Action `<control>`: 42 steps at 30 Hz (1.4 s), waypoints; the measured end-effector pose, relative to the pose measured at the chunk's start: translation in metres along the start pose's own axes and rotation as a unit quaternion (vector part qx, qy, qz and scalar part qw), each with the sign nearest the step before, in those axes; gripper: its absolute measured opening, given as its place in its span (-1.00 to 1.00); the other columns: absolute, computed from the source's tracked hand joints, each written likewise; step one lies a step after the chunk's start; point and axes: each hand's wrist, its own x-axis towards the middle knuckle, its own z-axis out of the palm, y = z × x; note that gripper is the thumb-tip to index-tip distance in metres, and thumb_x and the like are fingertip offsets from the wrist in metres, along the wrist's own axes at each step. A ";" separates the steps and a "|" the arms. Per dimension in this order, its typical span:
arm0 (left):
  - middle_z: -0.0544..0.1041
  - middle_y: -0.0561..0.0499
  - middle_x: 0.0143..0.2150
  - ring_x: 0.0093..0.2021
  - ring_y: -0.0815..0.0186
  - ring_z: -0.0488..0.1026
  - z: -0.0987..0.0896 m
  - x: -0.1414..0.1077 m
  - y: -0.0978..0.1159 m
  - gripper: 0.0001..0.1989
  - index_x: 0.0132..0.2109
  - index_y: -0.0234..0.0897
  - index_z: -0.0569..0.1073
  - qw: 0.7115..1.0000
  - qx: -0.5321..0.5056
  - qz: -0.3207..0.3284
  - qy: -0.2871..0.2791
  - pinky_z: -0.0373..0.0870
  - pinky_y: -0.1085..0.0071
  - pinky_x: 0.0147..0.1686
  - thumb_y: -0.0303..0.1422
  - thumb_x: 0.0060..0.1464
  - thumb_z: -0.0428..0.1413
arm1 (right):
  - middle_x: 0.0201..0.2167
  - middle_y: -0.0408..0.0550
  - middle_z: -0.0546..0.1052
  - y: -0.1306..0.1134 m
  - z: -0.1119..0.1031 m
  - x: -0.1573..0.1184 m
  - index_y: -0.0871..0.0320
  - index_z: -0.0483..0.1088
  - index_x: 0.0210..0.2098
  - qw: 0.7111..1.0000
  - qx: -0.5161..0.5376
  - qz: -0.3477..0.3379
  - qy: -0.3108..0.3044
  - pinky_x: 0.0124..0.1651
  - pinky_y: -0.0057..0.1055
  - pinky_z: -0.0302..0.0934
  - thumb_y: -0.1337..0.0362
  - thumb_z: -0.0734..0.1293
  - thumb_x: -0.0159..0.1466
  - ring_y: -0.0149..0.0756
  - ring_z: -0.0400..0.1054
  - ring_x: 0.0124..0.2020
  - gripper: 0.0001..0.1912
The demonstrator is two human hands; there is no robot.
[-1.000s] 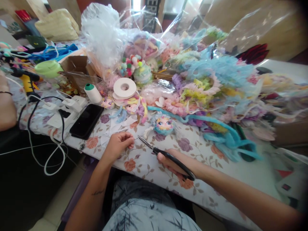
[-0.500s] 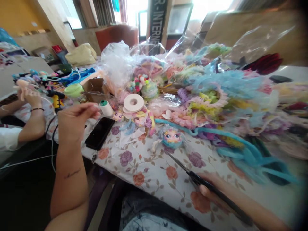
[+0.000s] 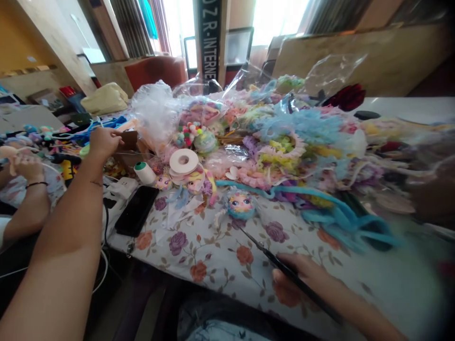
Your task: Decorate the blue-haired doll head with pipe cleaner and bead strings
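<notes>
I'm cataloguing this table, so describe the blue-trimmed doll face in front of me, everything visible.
The doll face is small and rounded, with large blue eyes, yellow and pink patches around them and fluffy-looking blue trim. Pale wisps show at its sides. It lies face up on the floral tablecloth, just nearer than the long blue strip. No hand touches it; the tip of the dark-handled tool in the right hand points its way. Blur hides its material and finer details.
</notes>
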 end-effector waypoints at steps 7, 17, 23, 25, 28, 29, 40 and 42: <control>0.58 0.02 -0.23 -0.19 0.38 0.47 0.017 -0.063 0.033 -0.66 -0.08 -0.50 0.52 0.976 -0.033 0.149 0.155 0.33 0.28 0.01 -0.32 0.22 -0.03 | -0.58 -0.05 0.53 -0.023 -0.006 -0.013 0.19 0.38 -0.49 0.999 0.033 -0.009 0.020 -0.55 -0.46 0.19 -0.11 0.28 0.22 -0.32 0.37 -0.59 -0.54; 0.50 -0.02 -0.29 -0.28 0.25 0.45 0.111 -0.276 0.102 -0.92 -0.24 -0.26 0.41 0.909 -0.226 0.238 -0.256 0.40 0.34 -0.23 -0.46 0.07 0.09 | -0.57 -0.07 0.46 -0.027 -0.007 -0.013 0.17 0.34 -0.51 0.997 -0.017 -0.025 0.068 -0.56 -0.48 0.10 -0.10 0.28 0.20 -0.32 0.31 -0.54 -0.55; 0.48 0.01 -0.35 -0.33 0.27 0.42 0.107 -0.283 0.077 -0.93 -0.31 -0.26 0.41 0.917 -0.220 0.210 -0.258 0.36 0.36 -0.25 -0.47 0.09 0.04 | -0.64 -0.17 0.35 -0.027 -0.009 -0.013 0.16 0.28 -0.54 0.998 -0.007 0.000 0.055 -0.58 -0.50 0.02 -0.11 0.32 0.16 -0.42 0.20 -0.62 -0.55; 0.50 0.00 -0.32 -0.30 0.26 0.44 0.095 -0.289 0.066 -0.92 -0.29 -0.25 0.42 0.917 -0.205 0.216 -0.265 0.36 0.35 -0.23 -0.46 0.12 0.03 | -0.67 -0.20 0.31 -0.028 -0.010 -0.013 0.15 0.24 -0.56 0.999 -0.005 0.006 0.050 -0.60 -0.51 -0.01 -0.12 0.33 0.15 -0.44 0.17 -0.65 -0.54; 0.53 -0.01 -0.26 -0.23 0.26 0.48 0.075 -0.300 0.054 -0.89 -0.25 -0.23 0.46 0.901 -0.202 0.222 -0.312 0.38 0.35 -0.19 -0.45 0.15 0.03 | -0.71 -0.25 0.24 -0.028 -0.012 -0.012 0.14 0.21 -0.56 0.999 -0.009 -0.006 0.044 -0.62 -0.53 -0.05 -0.12 0.31 0.16 -0.46 0.14 -0.68 -0.53; 0.55 0.00 -0.25 -0.22 0.27 0.49 0.068 -0.304 0.052 -0.88 -0.24 -0.22 0.47 0.889 -0.209 0.222 -0.342 0.39 0.37 -0.19 -0.44 0.16 0.03 | -0.71 -0.25 0.23 -0.027 -0.012 -0.012 0.14 0.20 -0.56 0.999 -0.010 -0.015 0.041 -0.62 -0.53 -0.06 -0.12 0.30 0.17 -0.46 0.13 -0.68 -0.53; 0.34 -0.21 0.18 0.23 0.00 0.29 0.113 -0.271 0.115 -0.58 0.12 -0.21 0.45 0.896 -0.191 0.329 -0.228 0.29 0.05 0.19 -0.41 0.09 0.13 | -0.74 -0.30 0.15 -0.019 -0.008 -0.017 0.10 0.09 -0.55 0.995 0.078 0.012 0.065 -0.71 -0.53 -0.04 -0.36 0.19 0.06 -0.52 0.05 -0.77 -0.38; 0.31 -0.23 0.23 0.27 0.01 0.25 0.129 -0.263 0.125 -0.55 0.14 -0.25 0.44 0.882 -0.197 0.344 -0.254 0.26 0.05 0.22 -0.54 0.09 0.03 | -0.77 -0.30 0.15 -0.023 -0.007 -0.021 0.10 0.09 -0.57 0.992 0.098 0.034 0.070 -0.71 -0.53 -0.05 -0.40 0.17 0.01 -0.54 0.02 -0.78 -0.35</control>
